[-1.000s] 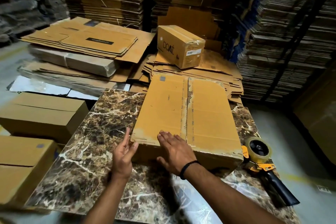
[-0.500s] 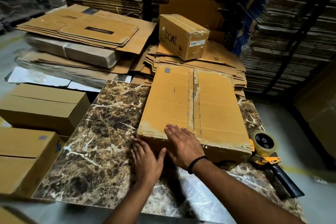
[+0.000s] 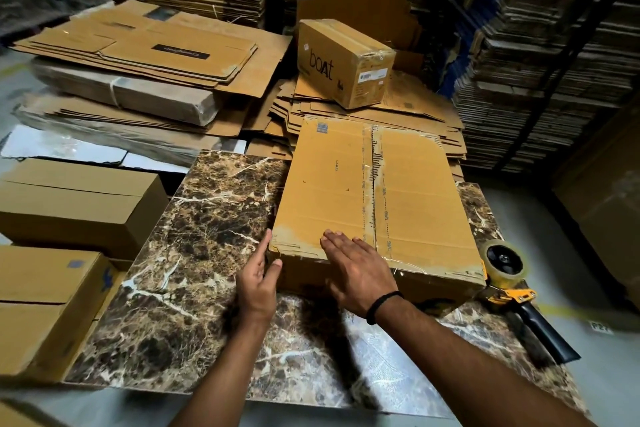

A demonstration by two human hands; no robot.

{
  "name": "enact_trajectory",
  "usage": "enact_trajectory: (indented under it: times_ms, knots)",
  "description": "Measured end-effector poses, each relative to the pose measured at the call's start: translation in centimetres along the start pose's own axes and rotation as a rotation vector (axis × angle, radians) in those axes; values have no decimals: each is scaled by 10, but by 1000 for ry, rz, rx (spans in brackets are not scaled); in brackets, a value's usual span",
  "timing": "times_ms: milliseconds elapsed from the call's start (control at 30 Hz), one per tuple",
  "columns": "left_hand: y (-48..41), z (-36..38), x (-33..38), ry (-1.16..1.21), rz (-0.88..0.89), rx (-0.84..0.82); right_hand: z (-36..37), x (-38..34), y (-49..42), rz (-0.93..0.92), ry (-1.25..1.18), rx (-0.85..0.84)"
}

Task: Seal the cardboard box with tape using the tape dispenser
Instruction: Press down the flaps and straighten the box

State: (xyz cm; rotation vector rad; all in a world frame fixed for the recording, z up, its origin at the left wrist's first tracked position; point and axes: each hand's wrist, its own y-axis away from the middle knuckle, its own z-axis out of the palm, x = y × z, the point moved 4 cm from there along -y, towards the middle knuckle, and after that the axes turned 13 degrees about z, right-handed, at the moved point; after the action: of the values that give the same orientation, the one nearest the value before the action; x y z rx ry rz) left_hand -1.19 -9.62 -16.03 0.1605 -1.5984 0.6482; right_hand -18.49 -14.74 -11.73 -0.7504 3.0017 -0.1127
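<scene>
Two bare hands work at the near end of a long box [image 3: 374, 198] in the head view, the only view. The box lies flat on a marble slab [image 3: 207, 218], its far end reaching past the slab's back edge, and its two top flaps meet along a centre seam with scraps of old tape. The left hand [image 3: 258, 282] stands edge-on against the box's near left corner, fingers straight and pressed together, thumb a little apart; it grips nothing. The right hand [image 3: 360, 270] lies palm down over the near top edge, fingers extended and slightly spread on the left flap, with a black band at the wrist; it holds nothing.

Just beside the box's near right corner, on the slab's right edge, lies the dispenser [image 3: 512, 284]: a clear roll on a yellow frame with a black handle pointing toward the person. Neither hand touches it.

Behind the slab lies flat cardboard [image 3: 145, 48], and a small box [image 3: 343, 62] printed "boAt" sits on it.
</scene>
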Motion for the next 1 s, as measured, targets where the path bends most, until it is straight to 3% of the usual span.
enact_trajectory:
  times_ms: [167,300,533,667,800,1000]
  knots:
    - [15,-8,-18,25,-56,-12,-1,0,0,3,2,9]
    - [2,-14,-21,95,-215,175,2,0,-1,13,18,24]
    - [-1,11,-18,-255,-38,229,9,1,-1,49,73,60]
    - [-4,8,-34,-458,45,99,9,0,-2,43,75,95]
    - [-6,-4,-33,-461,63,40,10,0,-1,52,92,110]
    - [-13,-20,-37,-397,126,-200,12,2,-2,63,93,94]
